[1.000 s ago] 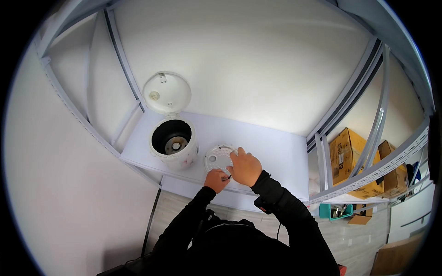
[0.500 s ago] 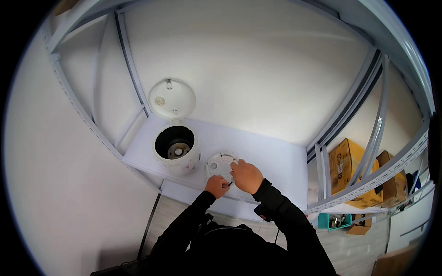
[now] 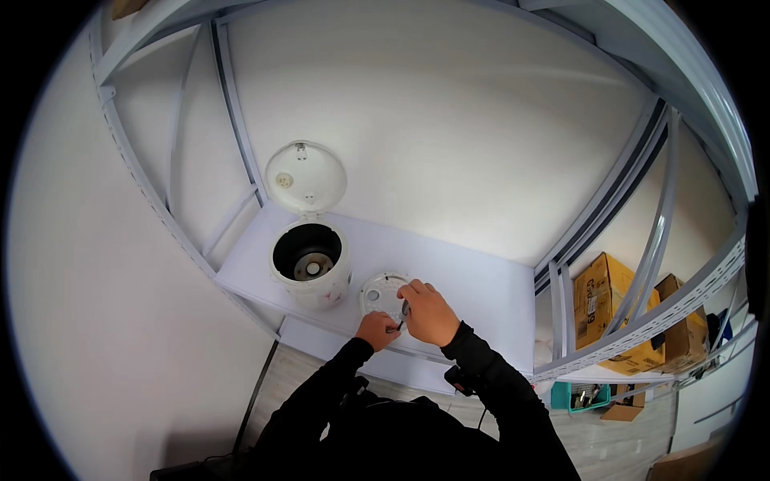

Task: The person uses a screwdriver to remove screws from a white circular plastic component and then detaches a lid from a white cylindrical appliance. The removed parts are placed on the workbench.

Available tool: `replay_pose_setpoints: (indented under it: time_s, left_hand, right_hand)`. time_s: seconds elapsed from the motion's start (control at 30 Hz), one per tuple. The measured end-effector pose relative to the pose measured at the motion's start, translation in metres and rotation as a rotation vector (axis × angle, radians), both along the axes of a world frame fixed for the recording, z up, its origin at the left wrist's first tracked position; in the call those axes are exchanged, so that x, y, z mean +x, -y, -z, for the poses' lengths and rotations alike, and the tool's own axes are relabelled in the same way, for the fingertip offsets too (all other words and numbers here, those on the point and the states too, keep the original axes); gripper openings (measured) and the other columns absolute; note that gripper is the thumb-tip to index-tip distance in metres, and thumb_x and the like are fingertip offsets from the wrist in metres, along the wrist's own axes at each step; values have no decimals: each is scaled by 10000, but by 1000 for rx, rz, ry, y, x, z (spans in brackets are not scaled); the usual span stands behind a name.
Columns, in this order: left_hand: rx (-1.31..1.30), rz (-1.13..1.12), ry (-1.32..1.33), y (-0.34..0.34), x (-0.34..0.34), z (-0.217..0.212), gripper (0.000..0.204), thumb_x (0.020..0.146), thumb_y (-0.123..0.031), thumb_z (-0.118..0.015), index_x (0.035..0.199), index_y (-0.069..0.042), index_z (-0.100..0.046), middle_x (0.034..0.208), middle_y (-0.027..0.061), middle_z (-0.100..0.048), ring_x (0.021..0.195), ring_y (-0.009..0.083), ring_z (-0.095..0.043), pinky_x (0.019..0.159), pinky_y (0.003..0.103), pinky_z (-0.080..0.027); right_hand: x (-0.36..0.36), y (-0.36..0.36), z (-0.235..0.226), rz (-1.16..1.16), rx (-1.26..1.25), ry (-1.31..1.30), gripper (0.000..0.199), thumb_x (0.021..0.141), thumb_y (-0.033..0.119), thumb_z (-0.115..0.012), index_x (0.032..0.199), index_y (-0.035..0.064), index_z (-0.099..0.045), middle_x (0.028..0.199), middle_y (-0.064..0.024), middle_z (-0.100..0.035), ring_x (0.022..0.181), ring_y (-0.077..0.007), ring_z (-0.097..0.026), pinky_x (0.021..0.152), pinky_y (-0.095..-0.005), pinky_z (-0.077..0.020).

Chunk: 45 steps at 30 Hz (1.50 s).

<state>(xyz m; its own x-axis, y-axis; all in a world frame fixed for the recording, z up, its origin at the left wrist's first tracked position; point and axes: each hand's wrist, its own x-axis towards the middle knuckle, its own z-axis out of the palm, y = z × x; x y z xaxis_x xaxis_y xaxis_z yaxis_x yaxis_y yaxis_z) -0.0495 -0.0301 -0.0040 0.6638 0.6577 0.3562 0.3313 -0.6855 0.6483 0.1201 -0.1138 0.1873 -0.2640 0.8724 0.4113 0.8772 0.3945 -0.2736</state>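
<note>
I am standing in what looks like a storeroom or small workshop: bare white walls, a grey slotted-metal shelving frame (image 3: 642, 321) around my white work shelf (image 3: 481, 289), brown cardboard boxes (image 3: 603, 298) stacked beside it, pale wood-look flooring (image 3: 609, 437).

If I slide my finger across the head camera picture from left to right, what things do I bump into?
White cooker with its lid open → round white disc → right hand → cardboard boxes.

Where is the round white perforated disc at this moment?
In the head view, the round white perforated disc lies on the white shelf, right of the open white cooker, under both hands' fingertips.
</note>
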Motion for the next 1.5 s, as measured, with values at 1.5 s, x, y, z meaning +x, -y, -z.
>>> replay_pose_setpoints:
  time_s: [1.5]
  left_hand:
    - [3,-15,-6,1,-1,-2,182,723,-239,-836,769,-83,-755,800,81,-714,774,341,-657,747,458,-520]
  right_hand:
    - [-5,-9,-2,32,-53,-234,382,833,5,-647,1203,69,-584,1069,-181,-586,844,-403,-654,737,-475,-547]
